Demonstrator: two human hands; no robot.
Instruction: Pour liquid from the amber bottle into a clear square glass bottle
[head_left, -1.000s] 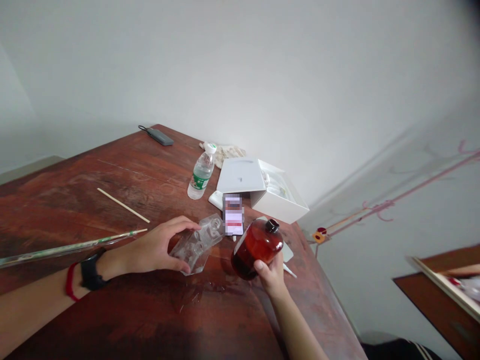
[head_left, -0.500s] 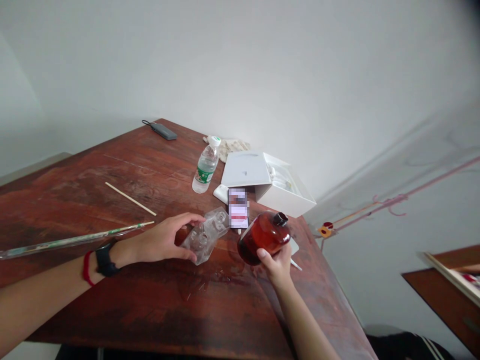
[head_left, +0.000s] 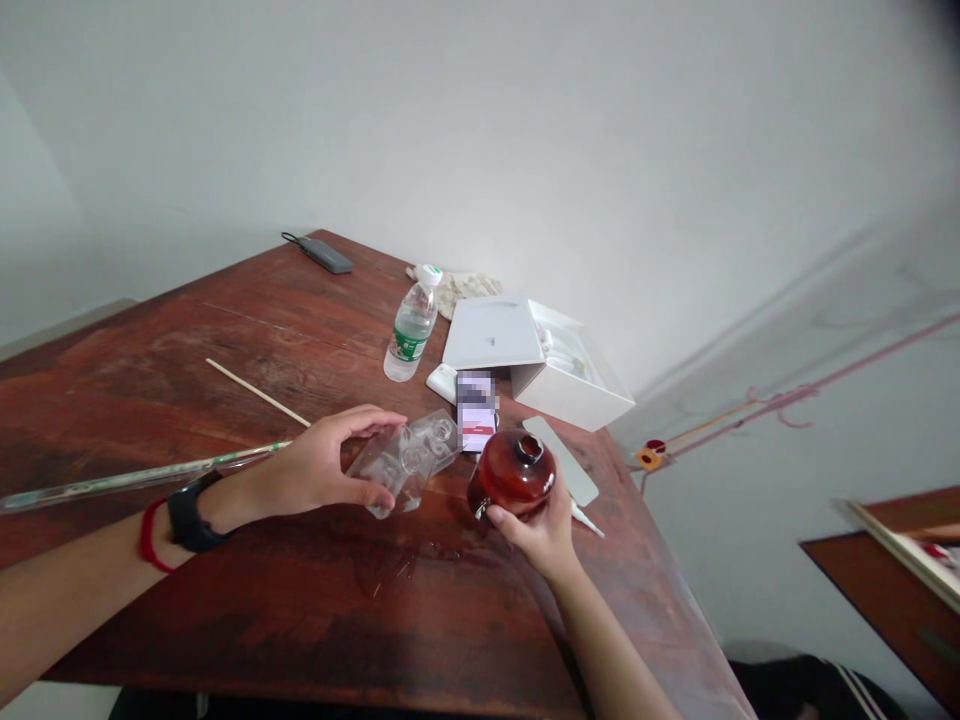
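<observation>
My left hand grips a clear plastic container between thumb and fingers. Round, neck-like shapes show on it, and it tilts just over the table. My right hand is wrapped round the side of a reddish-brown bottle with an open neck and no cap. That bottle is close to upright, to the right of the clear container and apart from it. Small wet spots glint on the table below and between the two hands. The bottle's base is partly hidden.
A capped water bottle, a lit phone and an open white box stand beyond my hands. A thin stick and a wrapped stick lie left. A white flat piece lies right, near the table's edge.
My right hand has turned the brown bottle from a rightward tilt to nearly upright and moved it slightly left. The clear container has shifted slightly left, still in my left hand.
</observation>
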